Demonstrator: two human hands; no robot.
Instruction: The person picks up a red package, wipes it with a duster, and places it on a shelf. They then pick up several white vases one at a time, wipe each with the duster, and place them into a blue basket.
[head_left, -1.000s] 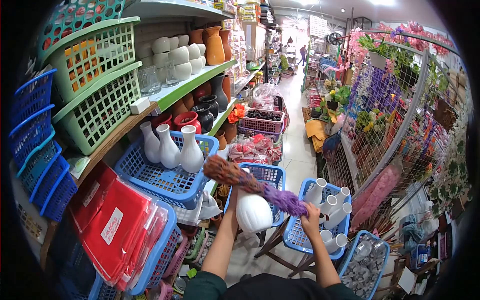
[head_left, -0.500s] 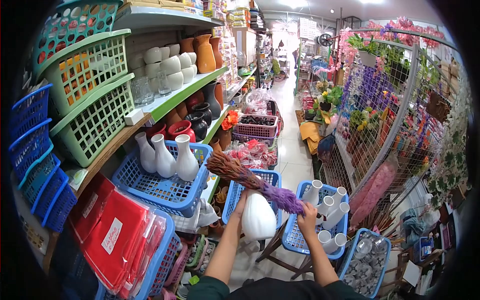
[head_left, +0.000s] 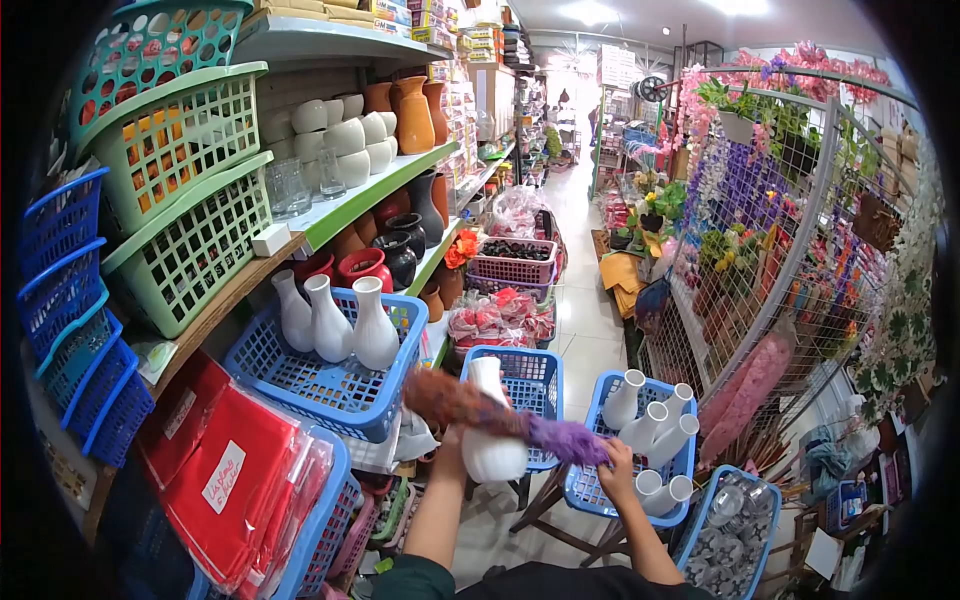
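Note:
A white vase [head_left: 497, 460] is in my left hand [head_left: 452, 452], its neck showing above a brown-and-purple feather duster [head_left: 570, 440]. My left fingers are partly hidden by the vase and duster. The duster is shut in my right hand [head_left: 617, 470] at its purple end. Its brown end is blurred and crosses in front of the vase. Behind the vase stands a blue basket [head_left: 548, 375]. Beneath my right hand is another blue basket [head_left: 585, 482] with several white vases [head_left: 640, 430]. On the left, a blue basket [head_left: 375, 418] contains three white vases [head_left: 375, 335].
Red packaged cloths [head_left: 205, 460] lie at the lower left, near stacked green baskets [head_left: 190, 240]. Shelves on the left carry pots and bowls [head_left: 350, 150]. A basket of clear glassware [head_left: 730, 520] sits at lower right. A wire rack [head_left: 770, 220] with artificial flowers flanks the aisle.
The vase has shifted left and turned, so its neck now shows above the duster. The duster's brown end has dropped and become blurred. My right hand has stayed nearly in place.

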